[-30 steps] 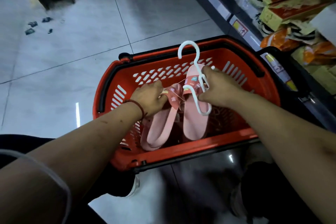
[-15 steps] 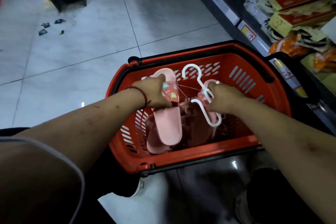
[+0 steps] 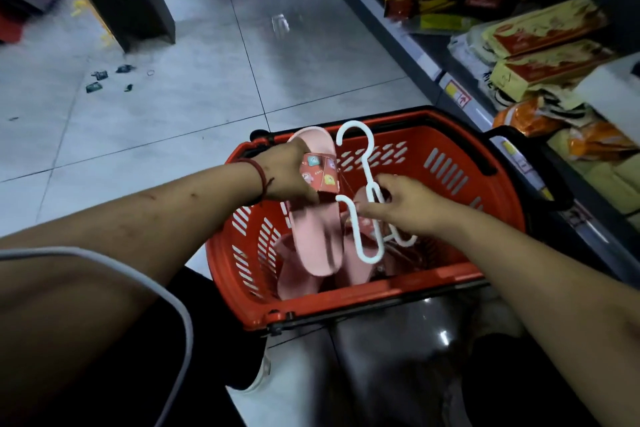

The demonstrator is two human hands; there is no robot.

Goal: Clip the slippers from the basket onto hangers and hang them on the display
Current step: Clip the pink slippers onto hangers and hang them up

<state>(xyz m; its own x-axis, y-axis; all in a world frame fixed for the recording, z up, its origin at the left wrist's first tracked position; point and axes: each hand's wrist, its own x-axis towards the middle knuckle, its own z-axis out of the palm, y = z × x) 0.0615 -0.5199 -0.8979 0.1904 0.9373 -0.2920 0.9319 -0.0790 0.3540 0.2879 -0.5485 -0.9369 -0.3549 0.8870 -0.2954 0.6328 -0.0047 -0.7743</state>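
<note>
A red plastic basket (image 3: 346, 303) stands on the floor in front of me. My left hand (image 3: 287, 173) grips a pink slipper (image 3: 317, 236) by its patterned strap and holds it up over the basket's left half. My right hand (image 3: 401, 206) pinches a white plastic hanger (image 3: 360, 184) at its middle, hook pointing up, just right of that slipper. A second pink slipper (image 3: 358, 270) lies below the hanger inside the basket, partly hidden. A thin string runs between the slippers.
A shelf (image 3: 433, 62) with yellow and orange packaged goods runs along the right, close to the basket. A dark shelf end (image 3: 138, 3) stands at the far left. Small scraps of litter (image 3: 100, 80) lie on the grey tiled floor.
My left hand has lifted its slipper higher and apart from the other one. The right hand let go of the second slipper and now holds only the hanger, raised a little.
</note>
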